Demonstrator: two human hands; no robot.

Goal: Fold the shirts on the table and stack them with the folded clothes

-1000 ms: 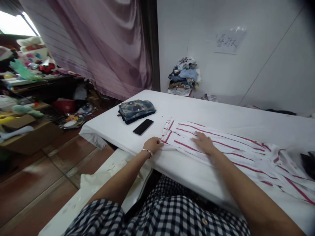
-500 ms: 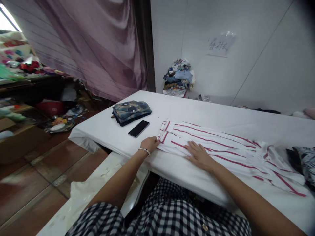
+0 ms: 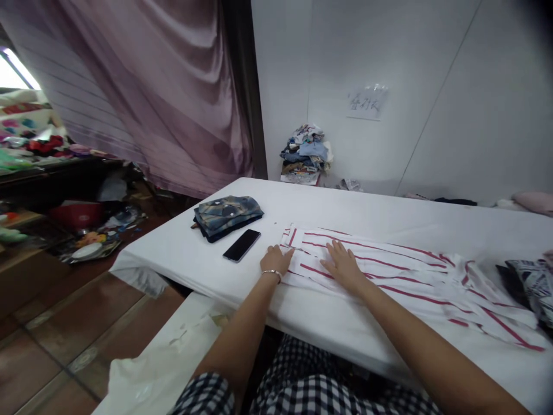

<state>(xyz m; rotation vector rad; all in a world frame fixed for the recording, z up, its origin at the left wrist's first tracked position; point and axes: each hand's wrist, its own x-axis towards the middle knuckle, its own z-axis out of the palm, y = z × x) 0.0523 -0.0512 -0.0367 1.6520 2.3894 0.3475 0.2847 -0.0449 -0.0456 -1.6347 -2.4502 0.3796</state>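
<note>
A white shirt with red stripes (image 3: 393, 249) lies stretched lengthwise along the table, its sleeves crumpled toward the right end. My left hand (image 3: 276, 260) is at the shirt's left end, fingers curled and pinching the edge of the fabric; the exact fingertip contact is partly hidden. Flat on the striped cloth rests my right hand (image 3: 344, 267), fingers spread, holding nothing. Left of my left hand, a black phone (image 3: 242, 245) lies on the table. Beyond it sits a folded plaid garment stack (image 3: 228, 214) in blue and tan.
The table (image 3: 173, 256) has a white cover. Dark printed clothing (image 3: 529, 285) lies at its right end. A clothes pile (image 3: 306, 154) stands by the wall under a handwritten sign (image 3: 367, 102). A mauve curtain (image 3: 181, 86) hangs at left, near cluttered shelves and floor.
My left hand has shifted from the shirt's near left corner farther in along its left edge. My right hand stays flat on the cloth. The view has tilted up slightly.
</note>
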